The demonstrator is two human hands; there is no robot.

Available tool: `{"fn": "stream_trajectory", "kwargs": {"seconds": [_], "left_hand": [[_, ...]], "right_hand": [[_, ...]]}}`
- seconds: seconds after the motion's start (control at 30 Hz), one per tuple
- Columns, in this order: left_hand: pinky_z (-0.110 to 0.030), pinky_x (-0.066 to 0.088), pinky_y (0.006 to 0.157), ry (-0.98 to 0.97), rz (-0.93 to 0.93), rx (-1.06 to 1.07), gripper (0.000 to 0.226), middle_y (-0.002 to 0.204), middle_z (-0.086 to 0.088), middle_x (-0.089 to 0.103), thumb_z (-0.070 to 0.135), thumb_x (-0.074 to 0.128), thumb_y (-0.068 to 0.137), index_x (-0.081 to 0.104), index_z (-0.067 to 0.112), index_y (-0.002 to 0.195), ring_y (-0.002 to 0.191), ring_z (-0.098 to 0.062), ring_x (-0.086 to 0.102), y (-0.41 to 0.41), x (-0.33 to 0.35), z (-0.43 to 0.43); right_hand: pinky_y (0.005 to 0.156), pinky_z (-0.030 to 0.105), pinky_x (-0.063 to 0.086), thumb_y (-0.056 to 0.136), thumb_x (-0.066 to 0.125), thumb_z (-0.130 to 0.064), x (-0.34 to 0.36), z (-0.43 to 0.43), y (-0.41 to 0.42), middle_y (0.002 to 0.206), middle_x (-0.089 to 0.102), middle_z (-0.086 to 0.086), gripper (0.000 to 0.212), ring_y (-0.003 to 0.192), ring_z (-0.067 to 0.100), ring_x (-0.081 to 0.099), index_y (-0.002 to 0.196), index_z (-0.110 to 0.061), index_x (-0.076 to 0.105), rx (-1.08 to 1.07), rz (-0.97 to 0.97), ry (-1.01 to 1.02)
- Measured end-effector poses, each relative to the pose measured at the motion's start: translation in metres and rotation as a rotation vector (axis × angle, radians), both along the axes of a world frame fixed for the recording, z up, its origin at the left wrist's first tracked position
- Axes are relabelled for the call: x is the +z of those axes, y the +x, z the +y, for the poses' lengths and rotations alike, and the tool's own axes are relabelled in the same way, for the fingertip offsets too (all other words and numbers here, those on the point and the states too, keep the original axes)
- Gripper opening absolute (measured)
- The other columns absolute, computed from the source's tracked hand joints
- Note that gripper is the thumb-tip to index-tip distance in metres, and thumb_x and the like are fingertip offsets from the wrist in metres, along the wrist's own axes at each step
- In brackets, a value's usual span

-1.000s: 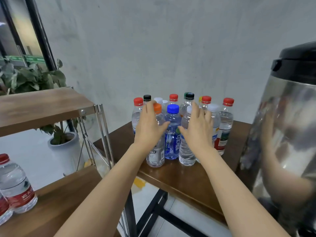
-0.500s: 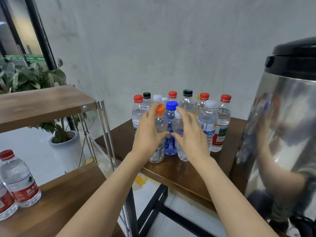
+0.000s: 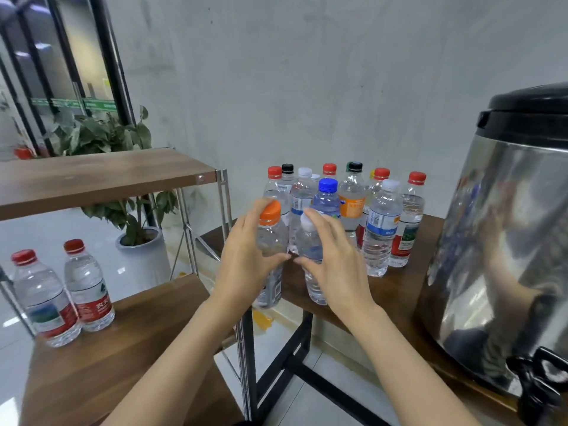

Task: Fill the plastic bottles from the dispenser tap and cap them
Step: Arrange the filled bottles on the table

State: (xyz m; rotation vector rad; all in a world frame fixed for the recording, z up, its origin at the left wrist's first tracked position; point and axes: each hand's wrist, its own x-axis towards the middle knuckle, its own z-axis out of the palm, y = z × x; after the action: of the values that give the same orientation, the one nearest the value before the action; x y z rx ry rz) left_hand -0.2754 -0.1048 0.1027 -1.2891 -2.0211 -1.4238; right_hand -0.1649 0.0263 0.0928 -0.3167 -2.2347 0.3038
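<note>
The left hand [image 3: 246, 259] is seen wrapped round the orange-capped bottle [image 3: 272, 235], its fingers [image 3: 256, 210] curled behind the neck and the thumb laid across the front of the body. The right hand [image 3: 336, 262] is clamped in the same way on the white-capped bottle [image 3: 309, 244] just beside it, with fingers [image 3: 321, 216] bent over the shoulder near the cap. The two thumbs are brought almost together between the bottles. Both bottles are held upright at the near edge of the counter [image 3: 412, 287]. The base of the orange-capped one is seen past that edge. Whether the other one rests on the wood cannot be told. Behind them a cluster of bottles [image 3: 381, 229] is stood on the counter, capped in red, black, blue and white, close to the wall [image 3: 307, 87]. At the right, the steel dispenser [image 3: 507, 241] with its black lid is set on the same counter, and its dark tap [image 3: 541, 373] is seen low at the near side, well apart from both hands. To the left, a wooden shelf [image 3: 129, 327] is placed next to the counter, and two red-capped bottles [image 3: 89, 290] are stood on its lower board. A potted plant [image 3: 141, 247] is seen on the floor behind the shelf.
</note>
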Motion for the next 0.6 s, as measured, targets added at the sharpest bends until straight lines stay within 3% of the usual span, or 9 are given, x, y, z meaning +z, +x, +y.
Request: {"fn": "stream_trajectory", "kwargs": {"seconds": [0.1, 0.2, 0.27, 0.37, 0.5, 0.6], "left_hand": [[-0.001, 0.032, 0.093, -0.013, -0.009, 0.054, 0.096, 0.126, 0.009, 0.052, 0.012, 0.092, 0.062, 0.037, 0.043, 0.135, 0.112, 0.0, 0.046, 0.0, 0.002, -0.037], [-0.019, 0.039, 0.101, -0.035, -0.025, 0.099, 0.097, 0.131, 0.006, 0.053, 0.014, 0.092, 0.063, 0.038, 0.038, 0.14, 0.117, -0.005, 0.049, -0.003, 0.003, -0.072], [-0.022, 0.041, 0.099, -0.04, -0.035, 0.134, 0.098, 0.131, 0.006, 0.055, 0.014, 0.092, 0.063, 0.037, 0.041, 0.139, 0.119, -0.007, 0.051, -0.009, 0.0, -0.093], [-0.015, 0.043, 0.091, -0.07, -0.051, 0.208, 0.097, 0.128, 0.006, 0.057, 0.012, 0.092, 0.063, 0.038, 0.037, 0.139, 0.114, -0.008, 0.055, -0.021, -0.011, -0.122], [0.001, 0.038, 0.079, -0.098, -0.098, 0.291, 0.096, 0.122, 0.007, 0.056, 0.012, 0.092, 0.063, 0.039, 0.033, 0.141, 0.099, 0.007, 0.053, -0.042, -0.03, -0.154], [0.001, 0.037, 0.073, -0.107, -0.166, 0.36, 0.094, 0.119, 0.012, 0.053, 0.011, 0.09, 0.066, 0.039, 0.034, 0.141, 0.097, 0.004, 0.051, -0.06, -0.043, -0.17]], "right_hand": [[0.08, 0.033, 0.055, 0.078, 0.081, -0.025, 0.001, -0.027, -0.002, 0.142, 0.043, -0.005, 0.089, 0.119, 0.014, 0.053, 0.146, -0.038, 0.025, 0.089, 0.008, -0.034], [0.084, 0.037, 0.057, 0.077, 0.082, -0.025, 0.0, -0.055, -0.011, 0.141, 0.042, -0.007, 0.092, 0.122, 0.014, 0.051, 0.145, -0.042, 0.022, 0.19, 0.01, -0.068], [0.086, 0.032, 0.054, 0.077, 0.083, -0.026, -0.002, -0.074, -0.021, 0.141, 0.043, -0.008, 0.091, 0.121, 0.011, 0.05, 0.144, -0.043, 0.023, 0.25, 0.008, -0.088], [0.088, 0.023, 0.047, 0.078, 0.082, -0.026, -0.008, -0.1, -0.038, 0.14, 0.045, -0.012, 0.087, 0.119, 0.004, 0.047, 0.145, -0.041, 0.029, 0.344, -0.016, -0.189], [0.093, 0.026, 0.046, 0.077, 0.083, -0.027, -0.024, -0.129, -0.07, 0.138, 0.046, -0.015, 0.087, 0.12, 0.003, 0.047, 0.144, -0.043, 0.031, 0.437, -0.08, -0.311], [0.096, 0.023, 0.041, 0.078, 0.083, -0.025, -0.037, -0.143, -0.1, 0.141, 0.046, -0.013, 0.085, 0.124, 0.006, 0.046, 0.144, -0.042, 0.033, 0.488, -0.134, -0.355]]}}
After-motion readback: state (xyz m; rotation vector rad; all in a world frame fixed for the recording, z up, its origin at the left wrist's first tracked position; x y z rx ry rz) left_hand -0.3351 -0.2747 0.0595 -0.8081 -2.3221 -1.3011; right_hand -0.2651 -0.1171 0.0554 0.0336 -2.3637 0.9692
